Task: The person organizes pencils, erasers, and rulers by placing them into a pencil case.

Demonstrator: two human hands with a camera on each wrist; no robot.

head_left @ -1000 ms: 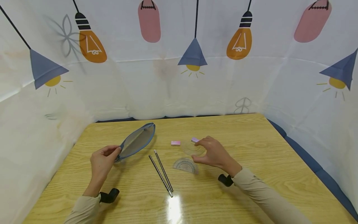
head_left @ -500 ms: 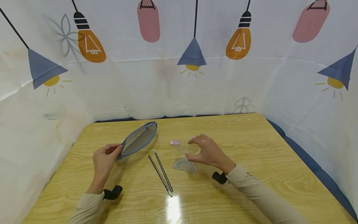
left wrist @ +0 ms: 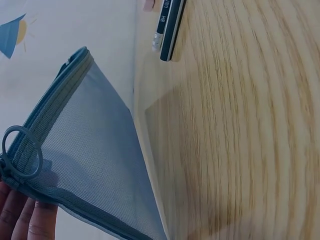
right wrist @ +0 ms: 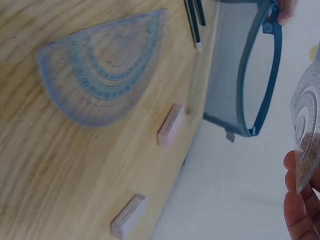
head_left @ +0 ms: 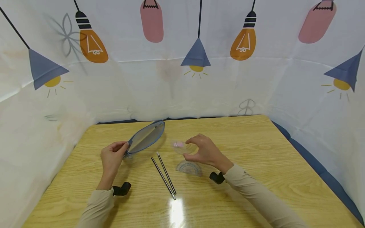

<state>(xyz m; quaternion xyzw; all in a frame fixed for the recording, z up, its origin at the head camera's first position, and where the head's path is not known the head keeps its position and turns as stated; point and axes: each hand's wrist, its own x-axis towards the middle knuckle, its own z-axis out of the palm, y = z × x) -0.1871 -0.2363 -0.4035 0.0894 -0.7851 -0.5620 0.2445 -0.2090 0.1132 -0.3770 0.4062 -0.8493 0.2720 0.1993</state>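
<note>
Packing, apparently: left hand [head_left: 112,157] is gripping open pouch [head_left: 149,136], right hand [head_left: 207,152] is pinching protractor [right wrist: 307,105], next likely needing lining up.

The blue mesh pouch [head_left: 146,138], see-through, with a darker zipped rim and a ring pull [left wrist: 39,155], slanted above the table [head_left: 242,142], its mouth gaping, one end pinched by the left hand [head_left: 112,158]; the clear plastic protractor [right wrist: 308,112], printed with fine scales, was held by its edge in the right hand [head_left: 206,151], raised off the tabletop, right of the pouch and apart from it
</note>
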